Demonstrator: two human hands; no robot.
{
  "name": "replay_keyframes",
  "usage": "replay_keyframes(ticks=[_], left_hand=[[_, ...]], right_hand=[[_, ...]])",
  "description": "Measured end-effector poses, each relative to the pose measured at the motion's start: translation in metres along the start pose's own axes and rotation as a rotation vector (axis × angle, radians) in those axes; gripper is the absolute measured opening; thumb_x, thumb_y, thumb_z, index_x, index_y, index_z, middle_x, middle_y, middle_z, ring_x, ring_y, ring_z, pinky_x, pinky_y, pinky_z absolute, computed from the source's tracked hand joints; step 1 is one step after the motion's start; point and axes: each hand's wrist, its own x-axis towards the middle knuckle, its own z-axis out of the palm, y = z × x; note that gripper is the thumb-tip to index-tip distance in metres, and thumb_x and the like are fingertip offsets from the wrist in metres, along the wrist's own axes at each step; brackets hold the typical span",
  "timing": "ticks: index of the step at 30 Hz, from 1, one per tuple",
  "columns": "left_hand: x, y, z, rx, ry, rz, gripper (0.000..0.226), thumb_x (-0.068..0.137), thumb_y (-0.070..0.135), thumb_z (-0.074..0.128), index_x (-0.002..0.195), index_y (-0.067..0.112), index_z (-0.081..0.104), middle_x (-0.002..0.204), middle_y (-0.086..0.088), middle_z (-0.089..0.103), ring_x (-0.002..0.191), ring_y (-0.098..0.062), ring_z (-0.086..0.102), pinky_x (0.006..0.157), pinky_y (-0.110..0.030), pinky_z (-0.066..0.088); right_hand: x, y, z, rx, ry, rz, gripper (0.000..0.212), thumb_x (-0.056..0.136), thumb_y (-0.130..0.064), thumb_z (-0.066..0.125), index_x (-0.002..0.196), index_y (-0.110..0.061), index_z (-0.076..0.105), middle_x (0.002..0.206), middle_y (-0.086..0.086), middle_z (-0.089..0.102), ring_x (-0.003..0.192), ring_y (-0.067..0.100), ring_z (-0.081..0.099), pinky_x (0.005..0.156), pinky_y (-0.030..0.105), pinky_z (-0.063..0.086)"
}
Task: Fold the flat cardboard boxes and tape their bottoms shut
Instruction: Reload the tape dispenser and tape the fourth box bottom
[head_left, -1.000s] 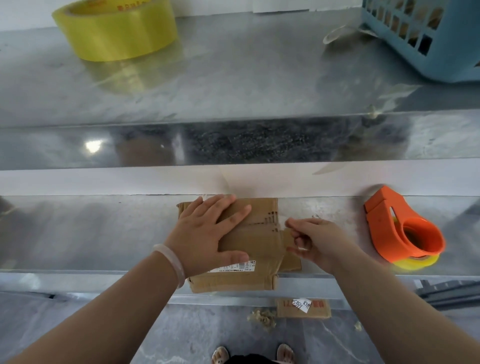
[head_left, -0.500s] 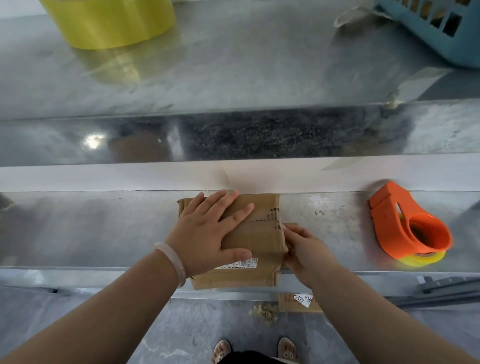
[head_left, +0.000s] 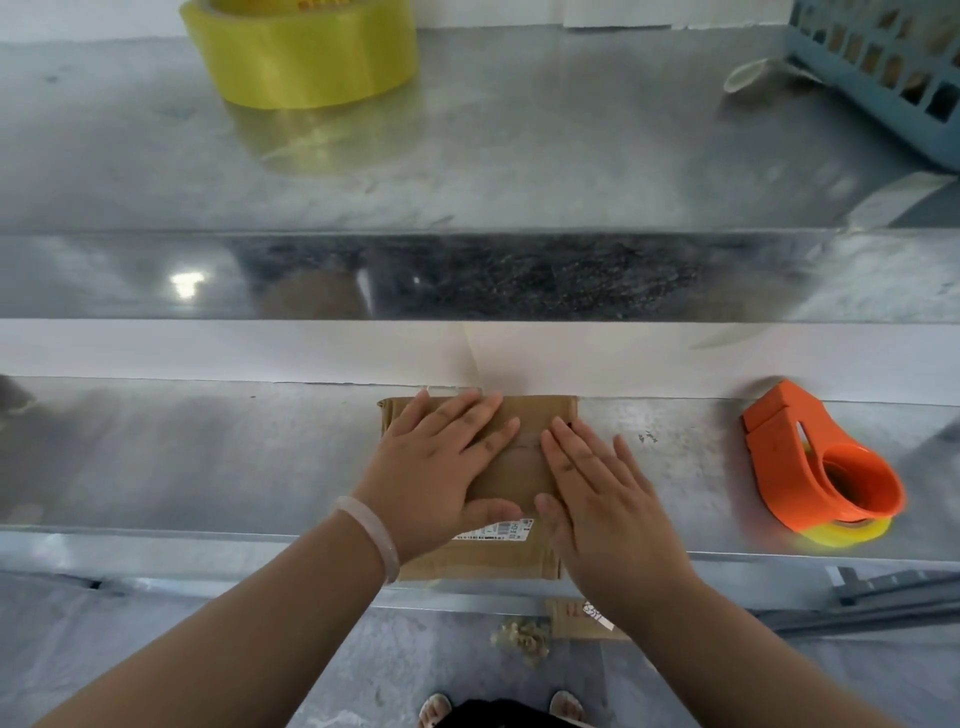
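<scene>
While the left hand (head_left: 441, 467) presses flat with straight fingers, the right hand (head_left: 602, 499), which was folding the side flap, now presses flat too on the cardboard box (head_left: 514, 462) at the front edge of the metal shelf (head_left: 208, 467), so taping seems the next step.

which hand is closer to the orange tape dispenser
Right. The right hand lies flat on the right side of the cardboard box, toward the orange tape dispenser; the left hand presses its left side, farther away.
</scene>
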Motion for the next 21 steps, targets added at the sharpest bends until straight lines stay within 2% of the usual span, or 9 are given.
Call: replay_keyframes(ticks=[2,6,10,17,21], left_hand=[[-0.011,0.005,0.009,0.002,0.08,0.007,0.073,0.093,0.07,0.024,0.14,0.021,0.052,0.145,-0.004,0.051,0.134,-0.025,0.048,0.109,-0.052,0.04],[-0.018,0.013,0.017,-0.003,0.115,-0.04,0.067,0.096,0.063,0.026,0.137,0.02,0.056,0.142,0.001,0.054,0.132,-0.022,0.05,0.108,-0.049,0.042],[-0.02,0.003,0.017,-0.011,0.098,-0.082,0.068,0.099,0.061,0.015,0.139,0.022,0.054,0.145,0.002,0.052,0.133,-0.021,0.049,0.106,-0.051,0.043],[-0.062,-0.017,0.028,-0.008,0.197,-0.166,0.057,0.101,0.054,0.028,0.144,0.022,0.048,0.152,0.004,0.041,0.141,-0.019,0.039,0.111,-0.051,0.035],[-0.064,-0.016,0.029,-0.095,0.215,-0.202,0.06,0.098,0.058,0.032,0.14,0.02,0.053,0.15,0.003,0.045,0.139,-0.018,0.041,0.112,-0.044,0.031]], right_hand=[[0.002,-0.003,-0.001,-0.093,0.032,-0.047,0.057,0.096,-0.039,0.035,0.136,-0.005,0.055,0.145,0.009,0.052,0.139,0.025,0.042,0.115,0.045,0.02],[0.006,-0.01,0.005,-0.116,-0.003,-0.172,0.056,0.103,-0.038,0.025,0.14,-0.007,0.052,0.147,0.008,0.05,0.14,0.022,0.042,0.113,0.044,0.028],[0.011,-0.01,0.0,-0.17,-0.079,-0.117,0.06,0.098,-0.045,0.029,0.142,-0.011,0.05,0.149,0.004,0.047,0.14,0.018,0.042,0.113,0.042,0.022],[0.008,0.002,-0.001,-0.087,-0.074,-0.045,0.071,0.095,-0.065,0.026,0.138,-0.016,0.055,0.147,0.001,0.05,0.14,0.018,0.041,0.117,0.041,0.02],[0.008,0.001,-0.009,0.014,-0.033,0.017,0.075,0.084,-0.069,0.041,0.128,-0.013,0.064,0.138,0.001,0.058,0.133,0.014,0.043,0.118,0.031,0.016]])
